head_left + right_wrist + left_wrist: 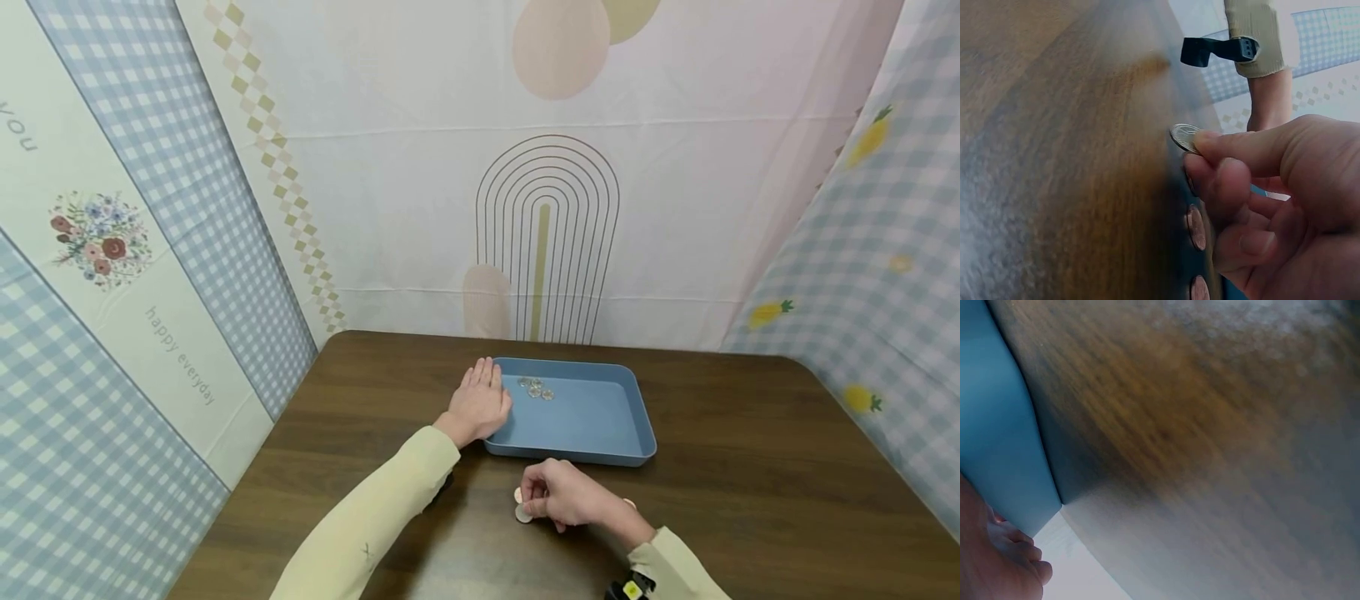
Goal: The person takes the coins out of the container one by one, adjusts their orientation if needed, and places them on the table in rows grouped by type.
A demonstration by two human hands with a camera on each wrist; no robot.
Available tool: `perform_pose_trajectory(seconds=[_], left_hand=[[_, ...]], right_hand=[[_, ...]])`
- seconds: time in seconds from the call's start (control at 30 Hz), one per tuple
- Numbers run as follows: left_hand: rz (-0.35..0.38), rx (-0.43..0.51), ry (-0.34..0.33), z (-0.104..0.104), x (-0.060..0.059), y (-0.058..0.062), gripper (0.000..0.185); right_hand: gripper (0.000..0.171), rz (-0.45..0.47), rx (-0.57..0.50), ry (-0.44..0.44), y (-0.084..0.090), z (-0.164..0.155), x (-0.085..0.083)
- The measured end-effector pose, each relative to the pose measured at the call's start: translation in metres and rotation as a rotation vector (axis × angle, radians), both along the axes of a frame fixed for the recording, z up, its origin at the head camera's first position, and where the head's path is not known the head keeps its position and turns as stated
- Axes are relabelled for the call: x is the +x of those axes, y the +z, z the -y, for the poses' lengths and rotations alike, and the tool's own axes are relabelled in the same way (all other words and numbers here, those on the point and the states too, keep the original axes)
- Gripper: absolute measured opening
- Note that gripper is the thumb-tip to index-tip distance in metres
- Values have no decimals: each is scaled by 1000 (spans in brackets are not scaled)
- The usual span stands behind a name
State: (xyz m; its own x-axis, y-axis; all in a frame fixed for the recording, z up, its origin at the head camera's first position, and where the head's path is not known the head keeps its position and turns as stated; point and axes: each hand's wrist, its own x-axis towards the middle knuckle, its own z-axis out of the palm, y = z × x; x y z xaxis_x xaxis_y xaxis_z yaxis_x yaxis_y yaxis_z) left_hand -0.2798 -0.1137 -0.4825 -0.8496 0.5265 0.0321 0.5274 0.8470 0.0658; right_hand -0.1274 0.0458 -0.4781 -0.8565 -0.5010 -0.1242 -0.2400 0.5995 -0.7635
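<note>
Left hand (pixel 480 404) lay flat, fingers straight, against the blue tray's (pixel 592 454) left rim, holding nothing. A few coins (pixel 536 388) sat in the tray just right of its fingertips. Right hand (pixel 558 497) pinched a silver coin (pixel 1184 137) by its edge at the thumb tip, with copper coins (pixel 1196 227) on the table (pixel 1054 187) beneath the fingers. Risk: an edge pinch that shallow could slip, dropping the coin.
</note>
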Motion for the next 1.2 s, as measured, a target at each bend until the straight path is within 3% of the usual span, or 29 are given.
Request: perform_pose_trajectory(seconds=[0.33,0.8,1.2], left_hand=[[6,-19,2,1,2,2,62],[2,-11,2,1,3,1,61],[-14,-9,-4,2,5,2,62]], right_hand=[[18,-162,100,20,-3,6,-1],[19,-204,201,47,2,11,3],[17,-197,134,-37,9,1,-1]])
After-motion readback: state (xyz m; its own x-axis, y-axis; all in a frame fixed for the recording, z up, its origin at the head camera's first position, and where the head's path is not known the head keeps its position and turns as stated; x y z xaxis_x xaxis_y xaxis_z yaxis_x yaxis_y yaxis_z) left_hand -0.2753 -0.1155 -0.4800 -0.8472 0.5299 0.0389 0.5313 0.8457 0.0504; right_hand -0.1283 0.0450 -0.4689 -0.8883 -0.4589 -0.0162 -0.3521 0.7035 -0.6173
